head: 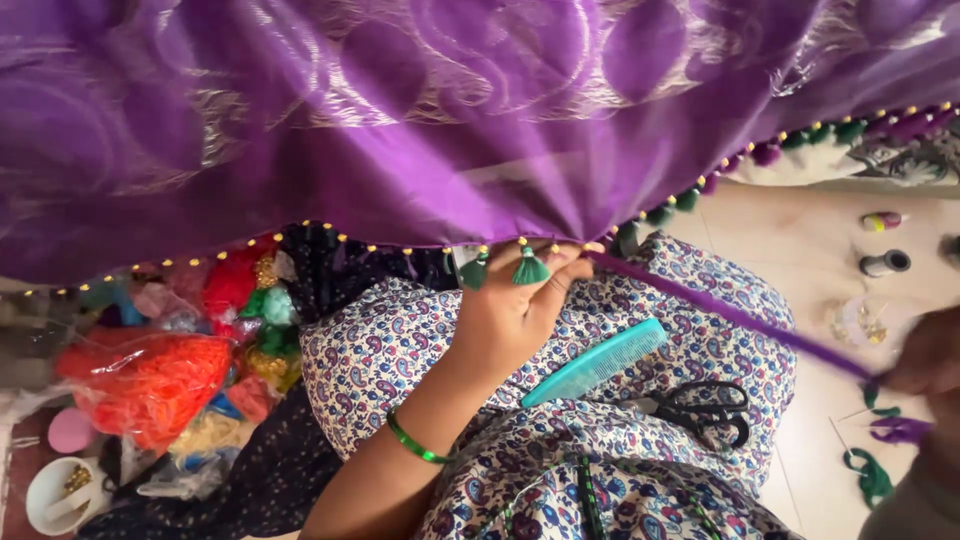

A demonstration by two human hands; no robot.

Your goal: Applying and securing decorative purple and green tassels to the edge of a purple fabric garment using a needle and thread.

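Left hand (510,315) pinches the purple sari edge (560,232) beside a green tassel (530,268). Right hand (925,360), blurred at three o'clock, apparently grasps taut purple thread (730,315); overpulling risks puckering or snapping.

**Left hand up at the hem, right hand out wide**

The left hand (510,315) reaches up from the lap, forearm bare, fingers (562,268) curled and pinching at the beaded edge of the shiny purple patterned cloth (400,120). The right hand (925,355), blurred, sits well off to the right below that edge, fingers closed.

Home floor craft spot: tiled floor (800,250), thread spools (885,263), bagged tassel yarn (150,380)
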